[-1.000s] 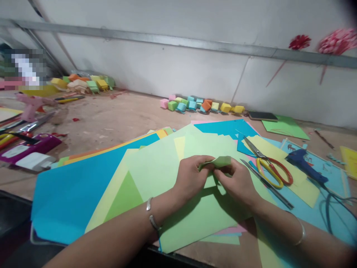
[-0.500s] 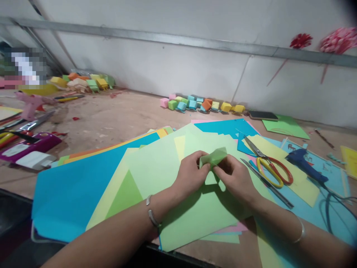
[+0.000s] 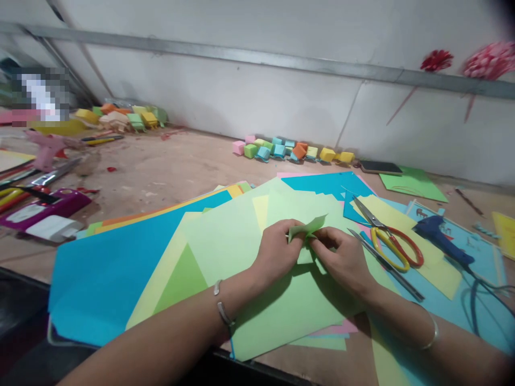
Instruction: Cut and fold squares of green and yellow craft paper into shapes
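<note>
Both my hands pinch a small piece of folded light-green paper [image 3: 311,226] just above a stack of coloured sheets. My left hand [image 3: 278,245] is closed on its left side, thumb toward the middle. From the right, my right hand [image 3: 341,256] grips it, its thumb close to the left one. Part of the paper's lower folds is hidden by my fingers. Beneath lies a large pale-green sheet [image 3: 273,327]. To the right of my right hand lie scissors [image 3: 388,233] with yellow and red handles and a slim metal tool, perhaps a craft knife [image 3: 386,264].
A blue glue gun [image 3: 440,236] with a cable lies at the right. Several small paper cubes [image 3: 279,150] line the wall, with a dark flat object [image 3: 380,168] beside them. At left are a pink glue gun [image 3: 46,147], a purple device [image 3: 68,203] and a white plug [image 3: 56,229].
The green paper's upper flap has tilted and now looks narrower, more folded between my fingers. Both hands keep their hold in nearly the same place.
</note>
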Available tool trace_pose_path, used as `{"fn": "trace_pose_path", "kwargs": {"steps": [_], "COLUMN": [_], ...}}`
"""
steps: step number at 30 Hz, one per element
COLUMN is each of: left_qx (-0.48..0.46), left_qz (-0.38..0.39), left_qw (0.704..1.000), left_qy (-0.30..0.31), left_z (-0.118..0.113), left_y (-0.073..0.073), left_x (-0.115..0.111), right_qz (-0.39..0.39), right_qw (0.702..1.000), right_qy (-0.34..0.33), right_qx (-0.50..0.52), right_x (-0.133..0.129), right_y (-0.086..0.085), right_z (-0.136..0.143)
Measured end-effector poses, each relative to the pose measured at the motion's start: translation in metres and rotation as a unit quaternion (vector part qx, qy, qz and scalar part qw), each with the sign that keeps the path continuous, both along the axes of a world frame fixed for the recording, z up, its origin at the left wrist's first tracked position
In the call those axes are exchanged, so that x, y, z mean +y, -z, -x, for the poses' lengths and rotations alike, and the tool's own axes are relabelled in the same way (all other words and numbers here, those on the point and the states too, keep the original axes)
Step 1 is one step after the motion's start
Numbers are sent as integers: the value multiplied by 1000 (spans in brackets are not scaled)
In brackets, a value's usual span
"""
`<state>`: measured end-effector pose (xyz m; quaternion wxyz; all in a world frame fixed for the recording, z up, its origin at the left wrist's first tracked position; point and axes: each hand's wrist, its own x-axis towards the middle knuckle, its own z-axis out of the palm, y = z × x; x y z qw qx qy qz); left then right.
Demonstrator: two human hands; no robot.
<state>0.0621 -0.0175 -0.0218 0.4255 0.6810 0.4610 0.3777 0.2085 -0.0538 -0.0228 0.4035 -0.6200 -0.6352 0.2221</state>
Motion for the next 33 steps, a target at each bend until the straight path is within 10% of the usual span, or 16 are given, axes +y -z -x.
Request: {"fn": "trace_pose_path", "kwargs": {"steps": [33], "left_qx": [-24], "left_qz": [-42], "left_qw": [999], "left_qy": [6], "left_z": [-2], "left_y": [9], "left_x": [-4], "right_qz": [-40], "right_qw": [998], "right_qy": [51], "right_qx": [27], "right_x": [7], "right_y": [3], "right_z": [-5]}}
